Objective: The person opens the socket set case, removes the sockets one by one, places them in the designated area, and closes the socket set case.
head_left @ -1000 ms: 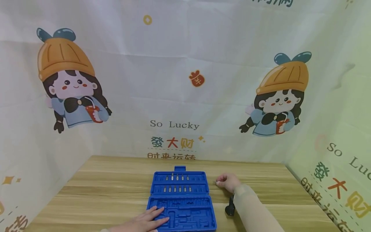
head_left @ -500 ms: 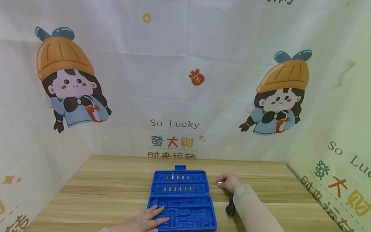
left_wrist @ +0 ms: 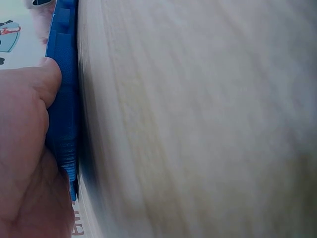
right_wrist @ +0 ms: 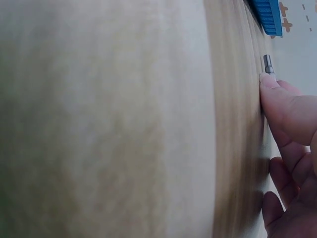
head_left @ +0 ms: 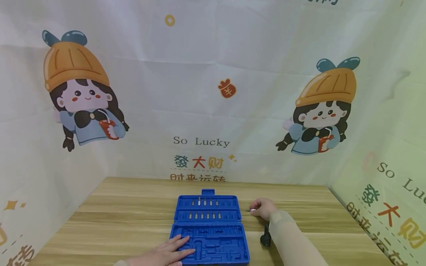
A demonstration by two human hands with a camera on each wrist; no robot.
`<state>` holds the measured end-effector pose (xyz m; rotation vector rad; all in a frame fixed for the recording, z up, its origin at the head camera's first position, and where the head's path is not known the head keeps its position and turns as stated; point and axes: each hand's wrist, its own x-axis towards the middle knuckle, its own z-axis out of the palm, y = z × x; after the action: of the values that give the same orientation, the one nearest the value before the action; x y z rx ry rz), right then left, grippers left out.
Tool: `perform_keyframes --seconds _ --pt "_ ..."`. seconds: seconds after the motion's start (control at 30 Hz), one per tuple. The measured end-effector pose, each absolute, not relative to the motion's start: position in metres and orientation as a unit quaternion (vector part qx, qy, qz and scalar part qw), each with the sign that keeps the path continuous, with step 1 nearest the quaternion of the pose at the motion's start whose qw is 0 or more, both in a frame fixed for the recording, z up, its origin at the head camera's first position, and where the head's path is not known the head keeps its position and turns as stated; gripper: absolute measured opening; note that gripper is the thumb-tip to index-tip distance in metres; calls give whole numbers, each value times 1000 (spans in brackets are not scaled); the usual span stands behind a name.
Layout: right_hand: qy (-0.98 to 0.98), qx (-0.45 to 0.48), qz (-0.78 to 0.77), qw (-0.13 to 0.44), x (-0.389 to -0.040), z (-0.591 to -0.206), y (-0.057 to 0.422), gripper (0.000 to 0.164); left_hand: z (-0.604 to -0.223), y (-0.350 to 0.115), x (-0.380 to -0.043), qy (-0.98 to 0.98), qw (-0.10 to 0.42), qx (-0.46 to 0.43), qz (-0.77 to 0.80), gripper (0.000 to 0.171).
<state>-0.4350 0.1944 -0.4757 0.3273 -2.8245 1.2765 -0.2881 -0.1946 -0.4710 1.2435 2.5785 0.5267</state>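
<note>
Wood-grain tbl (head_left: 133,210), open blue case (head_left: 211,222) on top, prob. plastic

Plain cream right sleeve (head_left: 294,238), black wrist camera (head_left: 265,237), ungloved fingers (head_left: 181,242)

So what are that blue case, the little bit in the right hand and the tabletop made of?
The blue case looks like moulded plastic, fairly matte: one even colour, with shaped recesses. The small bit pinched in the right hand looks like metal: silvery with a bright glint. The tabletop looks like smooth wood by its grain, though possibly laminate.
</note>
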Motion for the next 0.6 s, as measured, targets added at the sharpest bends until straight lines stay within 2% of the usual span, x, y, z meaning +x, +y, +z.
perform_keyframes --seconds 0.37,0.6 --pt "-898 44 438 1 -424 -460 187 14 -468 -193 -287 881 126 417 184 47" --pt "-882 47 468 1 -424 -439 168 23 -469 -193 -287 881 124 418 184 47"
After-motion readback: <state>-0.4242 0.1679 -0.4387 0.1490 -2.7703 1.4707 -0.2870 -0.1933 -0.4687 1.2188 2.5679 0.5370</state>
